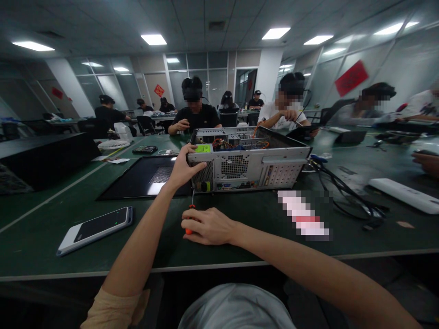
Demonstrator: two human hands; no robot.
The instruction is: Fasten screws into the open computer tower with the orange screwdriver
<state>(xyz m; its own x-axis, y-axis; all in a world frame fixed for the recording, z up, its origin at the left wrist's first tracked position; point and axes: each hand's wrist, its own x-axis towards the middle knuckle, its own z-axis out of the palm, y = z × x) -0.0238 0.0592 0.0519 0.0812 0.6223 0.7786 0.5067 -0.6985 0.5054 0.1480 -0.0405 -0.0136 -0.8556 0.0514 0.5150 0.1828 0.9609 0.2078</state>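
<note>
An open grey computer case (247,167) lies on the green table (41,237), its rear panel facing me and cables showing inside. My left hand (183,167) grips the case's top left rear corner. My right hand (209,226) is closed around an orange-handled screwdriver (190,214), whose thin shaft points up at the lower left of the rear panel.
A smartphone (98,227) lies near the front left edge. The black side panel (147,178) rests left of the case. Black cables (343,192) and a white power strip (404,195) lie at right. Several people sit across the table; another person's hand (427,161) is at far right.
</note>
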